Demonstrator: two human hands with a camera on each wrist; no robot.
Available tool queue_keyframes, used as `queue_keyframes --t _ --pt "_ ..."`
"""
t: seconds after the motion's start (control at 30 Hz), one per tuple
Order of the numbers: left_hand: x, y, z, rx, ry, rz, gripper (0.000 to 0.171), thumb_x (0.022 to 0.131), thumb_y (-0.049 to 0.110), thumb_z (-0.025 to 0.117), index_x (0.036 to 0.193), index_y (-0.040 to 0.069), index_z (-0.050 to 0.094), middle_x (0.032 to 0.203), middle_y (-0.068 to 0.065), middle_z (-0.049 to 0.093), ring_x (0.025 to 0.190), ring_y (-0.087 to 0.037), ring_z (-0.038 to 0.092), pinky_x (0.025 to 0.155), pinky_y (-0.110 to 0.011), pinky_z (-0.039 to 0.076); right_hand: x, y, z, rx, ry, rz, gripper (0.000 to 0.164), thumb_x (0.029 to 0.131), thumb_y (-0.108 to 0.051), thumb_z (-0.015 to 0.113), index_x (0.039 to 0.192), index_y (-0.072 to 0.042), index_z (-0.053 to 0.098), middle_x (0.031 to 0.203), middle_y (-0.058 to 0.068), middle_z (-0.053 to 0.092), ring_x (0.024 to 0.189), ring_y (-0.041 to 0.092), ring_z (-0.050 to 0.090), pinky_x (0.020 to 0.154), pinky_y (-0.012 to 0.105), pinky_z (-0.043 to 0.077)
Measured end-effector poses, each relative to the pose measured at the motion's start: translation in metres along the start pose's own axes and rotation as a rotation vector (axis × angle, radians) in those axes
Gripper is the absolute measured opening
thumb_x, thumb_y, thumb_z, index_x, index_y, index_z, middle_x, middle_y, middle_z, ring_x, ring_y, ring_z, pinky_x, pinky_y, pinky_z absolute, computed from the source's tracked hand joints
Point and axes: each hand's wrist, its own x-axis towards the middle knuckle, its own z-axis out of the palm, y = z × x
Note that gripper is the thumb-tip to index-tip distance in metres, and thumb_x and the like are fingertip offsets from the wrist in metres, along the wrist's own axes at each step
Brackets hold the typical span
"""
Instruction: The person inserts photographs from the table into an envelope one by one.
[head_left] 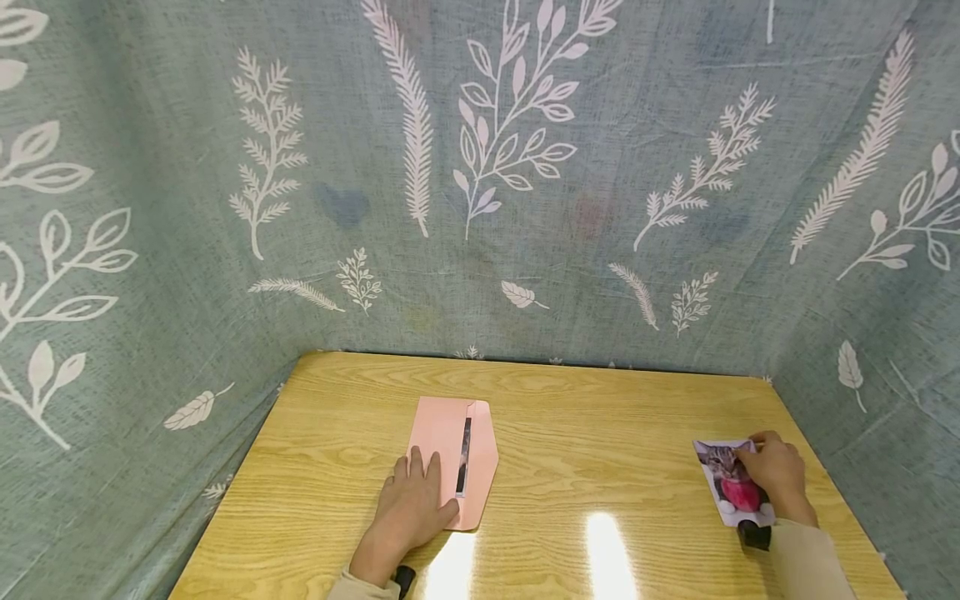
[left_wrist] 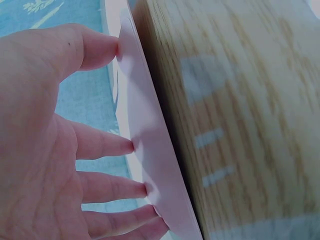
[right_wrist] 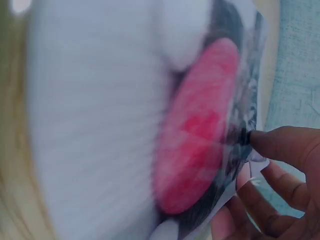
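A pink envelope (head_left: 435, 425) lies on the table left of the middle, its pointed flap (head_left: 483, 467) unfolded to the right. A dark strip of a picture (head_left: 463, 458) shows at its opening. My left hand (head_left: 411, 500) rests on the envelope with fingers spread; in the left wrist view the fingertips (left_wrist: 127, 146) press on the pink paper. Over at the right, my right hand (head_left: 780, 473) pinches a cat photo (head_left: 738, 493) by its edge, thumb on the printed face and fingers behind. The cat's pink-red patch (right_wrist: 200, 130) fills much of the right wrist view.
The wood-grain table (head_left: 585, 442) bears two bright light reflections near its front. A grey-green curtain (head_left: 525, 275) with white leaf prints hangs behind the table and along both sides. Dark wrist straps (head_left: 753, 535) sit at the sleeves.
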Motion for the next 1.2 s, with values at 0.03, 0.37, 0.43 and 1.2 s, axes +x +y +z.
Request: queue_keyframes --t 0.03,0.37,0.43,1.2 --pt "0.000 0.000 0.000 0.000 0.001 0.000 0.078 0.088 0.044 0.062 0.145 -0.006 0.046 0.146 -0.040 0.035 0.133 -0.056 0.034 0.101 -0.065 0.037 0.000 0.000 0.000 0.013 0.005 -0.012 0.044 0.095 -0.016 0.055 0.122 0.018 0.045 0.113 0.042 0.053 0.104 0.058 0.048 0.085 0.062 0.040" --pt "0.000 -0.001 0.001 0.000 0.007 0.005 0.078 0.088 0.044 0.063 0.145 -0.006 0.046 0.146 -0.040 0.035 0.133 -0.056 0.035 0.101 -0.065 0.037 -0.003 -0.011 -0.003 0.289 -0.050 0.052 0.040 0.098 -0.013 0.055 0.126 0.015 0.050 0.091 0.023 0.068 0.072 0.020 0.063 0.056 0.032 0.051" --pt "0.000 -0.002 0.002 -0.001 0.007 0.005 0.078 0.088 0.044 0.063 0.145 -0.006 0.046 0.146 -0.040 0.035 0.133 -0.056 0.035 0.101 -0.065 0.037 -0.002 -0.011 -0.002 0.366 -0.085 0.061 0.042 0.098 -0.013 0.055 0.129 0.016 0.048 0.087 0.015 0.069 0.069 0.016 0.063 0.057 0.031 0.053" --pt "0.000 -0.002 0.002 -0.019 0.006 0.003 0.079 0.088 0.045 0.063 0.146 -0.006 0.045 0.147 -0.040 0.034 0.133 -0.056 0.034 0.102 -0.065 0.036 -0.009 -0.047 0.016 0.790 -0.172 0.038 0.042 0.101 -0.008 0.056 0.133 0.015 0.042 0.086 -0.007 0.066 0.071 0.008 0.064 0.064 0.030 0.058"
